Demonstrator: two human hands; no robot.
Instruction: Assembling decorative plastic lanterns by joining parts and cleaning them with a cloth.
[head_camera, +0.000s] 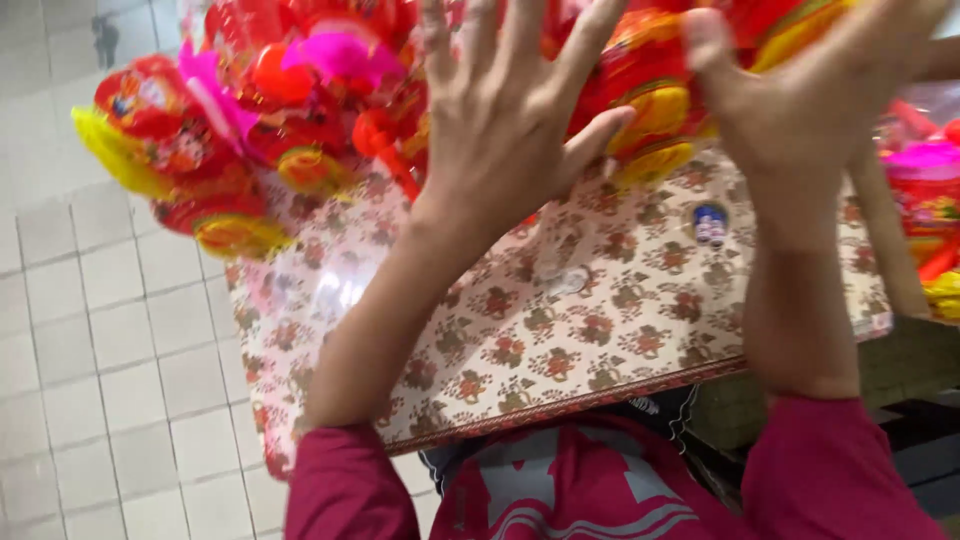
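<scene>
- Left hand (500, 120): grip apart, fingers spread over red and yellow decorations (300, 110).
- Right hand (810, 100): grip unclear, touching those decorations.
- Decorations lie on a floral-cloth surface (600, 320).
- White tiled floor (110, 350) at left.

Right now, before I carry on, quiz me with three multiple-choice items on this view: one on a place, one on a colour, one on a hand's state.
1. Where does the patterned board lie?
A. Under both forearms
B. On the tiled floor
C. Behind the decorations

2. What colour are the sleeves?
A. Blue
B. Magenta
C. White

3. How is the left hand?
A. Clenched in a fist
B. Out of view
C. Open, fingers spread

Answers: 1 A, the forearms cross above it. 2 B, both cuffs are magenta. 3 C, its fingers fan out before the red and yellow decorations.
</scene>
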